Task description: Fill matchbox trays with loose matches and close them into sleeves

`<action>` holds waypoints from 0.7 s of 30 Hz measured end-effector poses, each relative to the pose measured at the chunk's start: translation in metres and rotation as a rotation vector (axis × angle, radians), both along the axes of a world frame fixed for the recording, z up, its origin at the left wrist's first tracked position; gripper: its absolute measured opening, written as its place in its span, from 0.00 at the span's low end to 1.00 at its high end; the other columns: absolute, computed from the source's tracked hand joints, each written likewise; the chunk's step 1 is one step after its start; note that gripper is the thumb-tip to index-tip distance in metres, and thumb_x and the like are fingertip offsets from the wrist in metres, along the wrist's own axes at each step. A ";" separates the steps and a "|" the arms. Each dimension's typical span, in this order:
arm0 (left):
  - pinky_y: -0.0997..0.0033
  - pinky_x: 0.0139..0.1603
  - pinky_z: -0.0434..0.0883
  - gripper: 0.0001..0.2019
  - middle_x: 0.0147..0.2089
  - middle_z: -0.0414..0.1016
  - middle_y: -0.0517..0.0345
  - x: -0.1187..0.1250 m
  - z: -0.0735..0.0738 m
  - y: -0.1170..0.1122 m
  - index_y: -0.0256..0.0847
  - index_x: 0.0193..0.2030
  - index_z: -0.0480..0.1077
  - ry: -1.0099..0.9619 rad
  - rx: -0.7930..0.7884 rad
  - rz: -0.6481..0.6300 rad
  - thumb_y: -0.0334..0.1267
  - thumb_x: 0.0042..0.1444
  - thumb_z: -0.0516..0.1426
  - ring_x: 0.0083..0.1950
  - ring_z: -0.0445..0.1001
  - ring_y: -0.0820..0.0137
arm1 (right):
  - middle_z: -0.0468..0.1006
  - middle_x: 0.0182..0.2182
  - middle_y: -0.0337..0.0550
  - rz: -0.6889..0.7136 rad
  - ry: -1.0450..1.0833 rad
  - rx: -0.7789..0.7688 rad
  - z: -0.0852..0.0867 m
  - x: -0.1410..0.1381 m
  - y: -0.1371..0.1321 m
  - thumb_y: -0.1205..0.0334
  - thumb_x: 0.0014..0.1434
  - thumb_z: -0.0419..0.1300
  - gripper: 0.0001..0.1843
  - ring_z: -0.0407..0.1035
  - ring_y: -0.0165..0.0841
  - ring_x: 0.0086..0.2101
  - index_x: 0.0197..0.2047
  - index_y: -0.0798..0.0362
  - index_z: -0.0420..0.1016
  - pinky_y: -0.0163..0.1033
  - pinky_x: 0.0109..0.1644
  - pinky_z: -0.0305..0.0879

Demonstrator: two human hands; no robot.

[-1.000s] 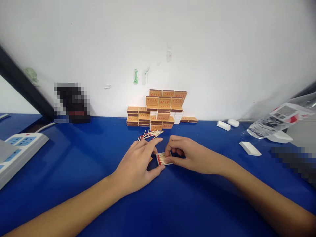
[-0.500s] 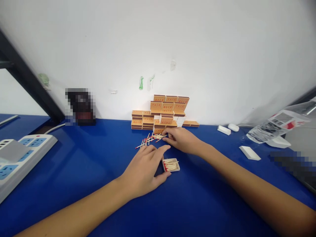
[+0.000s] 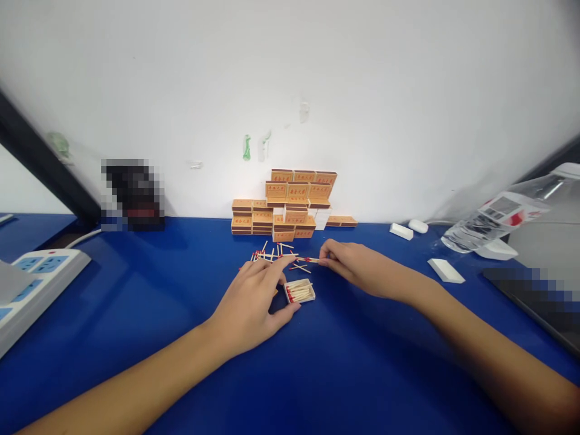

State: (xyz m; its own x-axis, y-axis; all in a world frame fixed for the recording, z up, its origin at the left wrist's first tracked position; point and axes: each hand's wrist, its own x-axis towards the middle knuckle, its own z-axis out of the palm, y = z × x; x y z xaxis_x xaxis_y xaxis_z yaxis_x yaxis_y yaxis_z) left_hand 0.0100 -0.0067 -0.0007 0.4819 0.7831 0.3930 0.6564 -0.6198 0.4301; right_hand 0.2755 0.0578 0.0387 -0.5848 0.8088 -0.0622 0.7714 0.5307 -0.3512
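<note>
My left hand [image 3: 249, 302] is curled around an open matchbox [image 3: 299, 299] on the blue table. Its thumb lies at the near side, and other fingers meet the left end. Red-headed matches lie in the white tray, and a bit of orange sleeve shows under the palm. Just beyond, my right hand [image 3: 348, 263] pinches a few matches [image 3: 312, 260] between thumb and fingertips, red heads pointing left. Loose matches [image 3: 272, 252] are scattered behind the box, partly covered by my left hand.
Stacked orange matchboxes [image 3: 287, 192] stand against the wall. On the right are a plastic bottle [image 3: 493, 214], white blocks [image 3: 446, 270], a small white case [image 3: 417, 226] and a dark flat object [image 3: 530, 296]. A power strip [image 3: 49, 284] and a blurred dark object [image 3: 138, 196] are on the left.
My right hand has drawn back to the right from the loose pile, with matches between its fingertips. Some loose matches have shifted. The view has turned slightly right.
</note>
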 end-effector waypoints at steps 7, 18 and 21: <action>0.49 0.61 0.68 0.34 0.48 0.79 0.58 -0.001 0.000 0.001 0.47 0.71 0.56 0.002 -0.007 0.002 0.41 0.62 0.66 0.54 0.76 0.59 | 0.81 0.39 0.46 0.001 -0.026 0.092 0.011 0.010 -0.017 0.52 0.77 0.47 0.12 0.75 0.39 0.35 0.47 0.49 0.66 0.41 0.37 0.62; 0.48 0.61 0.68 0.36 0.50 0.79 0.58 0.002 -0.002 0.001 0.48 0.72 0.55 0.003 -0.009 -0.028 0.40 0.62 0.66 0.55 0.75 0.58 | 0.82 0.36 0.47 0.199 -0.186 0.308 -0.010 -0.020 -0.041 0.69 0.71 0.58 0.04 0.76 0.38 0.32 0.42 0.53 0.67 0.40 0.33 0.59; 0.48 0.61 0.68 0.36 0.49 0.79 0.58 0.002 -0.001 0.001 0.48 0.72 0.55 -0.004 0.001 -0.040 0.40 0.62 0.66 0.55 0.75 0.58 | 0.82 0.38 0.46 0.211 -0.136 0.250 -0.008 -0.023 -0.042 0.68 0.72 0.57 0.02 0.77 0.38 0.34 0.44 0.53 0.68 0.40 0.34 0.62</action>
State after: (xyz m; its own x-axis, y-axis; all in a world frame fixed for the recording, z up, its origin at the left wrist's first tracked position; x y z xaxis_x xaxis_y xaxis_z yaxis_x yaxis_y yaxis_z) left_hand 0.0117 -0.0061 -0.0018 0.5116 0.7626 0.3959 0.6293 -0.6463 0.4316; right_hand 0.2521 0.0161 0.0304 -0.7409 0.6708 0.0334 0.6660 0.7402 -0.0922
